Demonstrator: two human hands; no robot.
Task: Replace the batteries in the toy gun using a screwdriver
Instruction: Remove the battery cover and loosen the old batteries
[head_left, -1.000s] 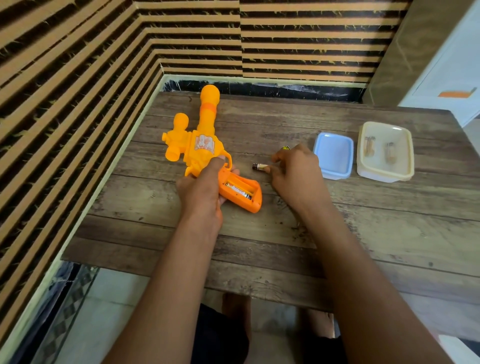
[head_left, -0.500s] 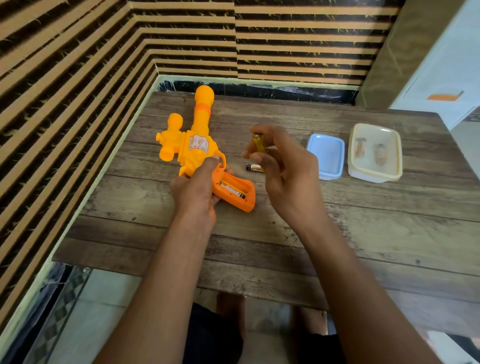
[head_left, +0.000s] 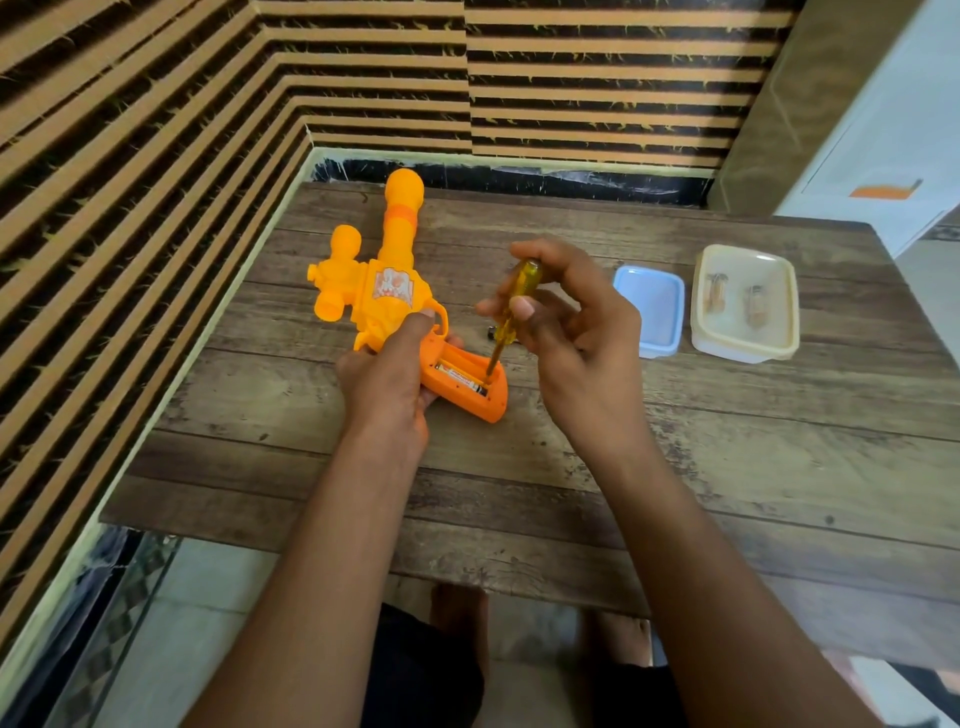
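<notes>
Head view: toy gun (head_left: 395, 291) on counter (head_left: 675, 467), left of centre, barrel far, handle near.
Hollow plastic: likely light, stiff, slick. Hold by handle.
Left grip (head_left: 387, 384) wraps handle beside open bay, battery (head_left: 460, 378) seated.
Right grip (head_left: 571, 332) pinches screwdriver (head_left: 525, 275), tip in bay.
Yellow-orange body, deeper orange handle, side sticker.

Blue tub (head_left: 649, 312) beside cream tub (head_left: 740, 349) on wood tbl (head_left: 727, 467), w/ striped wall (head_left: 597, 78) behind.
</notes>
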